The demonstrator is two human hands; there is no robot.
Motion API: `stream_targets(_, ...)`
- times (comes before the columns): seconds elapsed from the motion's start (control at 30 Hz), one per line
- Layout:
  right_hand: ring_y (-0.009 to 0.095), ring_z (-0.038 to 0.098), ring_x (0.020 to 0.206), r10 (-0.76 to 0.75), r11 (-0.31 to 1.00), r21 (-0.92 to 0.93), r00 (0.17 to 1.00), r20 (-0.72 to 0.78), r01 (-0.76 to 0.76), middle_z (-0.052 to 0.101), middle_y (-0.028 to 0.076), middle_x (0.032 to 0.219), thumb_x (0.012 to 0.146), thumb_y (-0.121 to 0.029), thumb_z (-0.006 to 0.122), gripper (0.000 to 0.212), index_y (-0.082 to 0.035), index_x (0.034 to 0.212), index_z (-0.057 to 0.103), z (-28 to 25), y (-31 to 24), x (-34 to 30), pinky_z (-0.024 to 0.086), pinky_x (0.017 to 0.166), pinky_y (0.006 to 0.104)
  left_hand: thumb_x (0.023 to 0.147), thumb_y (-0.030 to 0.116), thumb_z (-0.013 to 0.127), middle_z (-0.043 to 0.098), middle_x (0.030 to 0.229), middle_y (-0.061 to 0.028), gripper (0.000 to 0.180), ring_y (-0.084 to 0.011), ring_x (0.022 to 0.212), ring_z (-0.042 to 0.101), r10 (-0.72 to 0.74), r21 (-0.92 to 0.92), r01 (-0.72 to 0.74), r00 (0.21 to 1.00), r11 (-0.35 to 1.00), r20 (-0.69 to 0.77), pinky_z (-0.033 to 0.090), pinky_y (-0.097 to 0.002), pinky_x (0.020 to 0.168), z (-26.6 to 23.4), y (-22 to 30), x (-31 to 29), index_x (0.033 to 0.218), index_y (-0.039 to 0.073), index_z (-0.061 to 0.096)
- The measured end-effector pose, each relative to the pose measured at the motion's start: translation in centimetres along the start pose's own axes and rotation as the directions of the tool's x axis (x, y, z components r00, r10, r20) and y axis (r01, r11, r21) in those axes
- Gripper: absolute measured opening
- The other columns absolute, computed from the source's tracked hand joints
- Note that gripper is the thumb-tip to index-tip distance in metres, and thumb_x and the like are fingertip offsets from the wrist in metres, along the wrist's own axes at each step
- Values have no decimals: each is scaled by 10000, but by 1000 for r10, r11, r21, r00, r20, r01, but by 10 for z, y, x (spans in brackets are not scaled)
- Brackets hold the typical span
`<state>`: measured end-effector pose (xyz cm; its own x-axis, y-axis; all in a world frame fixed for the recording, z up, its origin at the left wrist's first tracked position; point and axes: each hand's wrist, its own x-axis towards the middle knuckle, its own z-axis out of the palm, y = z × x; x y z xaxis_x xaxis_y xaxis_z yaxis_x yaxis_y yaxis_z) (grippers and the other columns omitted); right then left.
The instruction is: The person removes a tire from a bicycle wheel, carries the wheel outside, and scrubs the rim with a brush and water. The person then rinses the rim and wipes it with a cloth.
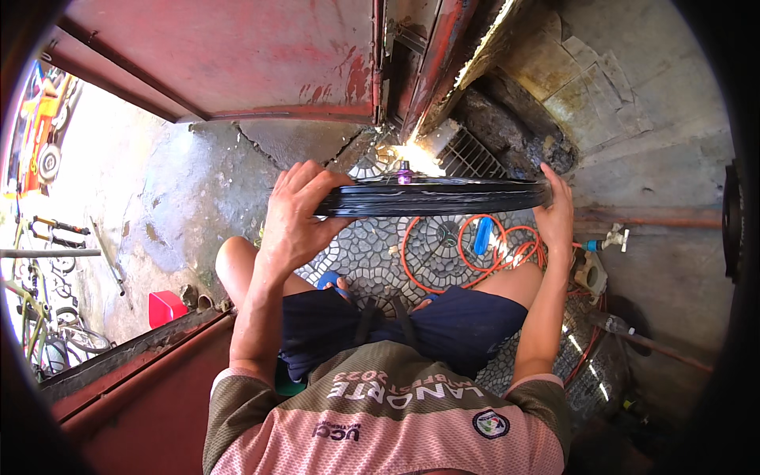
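Note:
A black bicycle wheel [431,199] is held up in front of me, seen almost edge-on, with its glossy outer surface facing me. Its purple hub [404,174] pokes up above the upper edge. On the wheel's left end, my left hand [299,210] is closed, fingers over the top and thumb below. My right hand [556,207] presses its palm side against the right end, fingers pointing up and partly hidden behind the wheel. The wheel hangs above the pebbled floor between my knees.
An orange hose [412,265] lies coiled on the pebbled floor beside a blue object [483,236]. A tap [613,239] juts from the right wall. Ahead stand a red metal gate [277,55] and a metal grate [475,154]. A red container [165,309] and several bicycles [67,324] are at left.

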<state>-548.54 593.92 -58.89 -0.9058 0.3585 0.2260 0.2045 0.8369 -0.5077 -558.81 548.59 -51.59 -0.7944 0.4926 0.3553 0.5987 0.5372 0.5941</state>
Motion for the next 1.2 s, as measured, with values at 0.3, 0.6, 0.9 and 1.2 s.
stream_targets(0.3, 341, 657, 1136, -474, 872, 171, 878, 58, 459, 712, 124, 1226, 779, -226, 897, 557, -122, 1300, 729, -32, -128, -6, 511, 1004, 450, 669, 170, 950, 664, 977, -36, 479, -278, 977, 641, 109, 125, -101, 992, 987, -62, 474, -419, 891, 15, 56, 33, 1095, 117, 739)
stream_targets(0.6, 322, 667, 1254, -230, 953, 216, 971, 59, 213, 714, 140, 1305, 808, 34, 794, 480, -50, 1270, 699, -57, -72, -17, 499, 1087, 410, 690, 106, 943, 741, 1127, -81, 506, -320, 1113, 698, -157, -13, 157, 987, 988, -39, 516, -439, 1002, -5, -54, -25, 1148, 96, 727)
stream_targets(0.9, 260, 649, 1314, 2, 948, 317, 999, 45, -16, 675, 117, 1450, 919, 23, 765, 388, -56, 1289, 678, -54, -4, -15, 506, 1077, 375, 721, 16, 894, 738, 1185, -114, 480, -331, 1159, 701, -207, -140, 207, 978, 968, 16, 541, -418, 1017, 26, -87, -41, 1165, 64, 716)
stream_targets(1.2, 276, 615, 1361, -3, 991, 132, 1000, 17, 1, 672, 133, 1439, 903, 65, 718, 520, -63, 1402, 649, -54, 25, -7, 438, 1174, 402, 731, 167, 960, 707, 1103, -105, 482, -294, 1051, 703, -2, -260, 1, 1000, 966, -5, 576, -415, 926, 30, -38, -13, 1141, 41, 740)
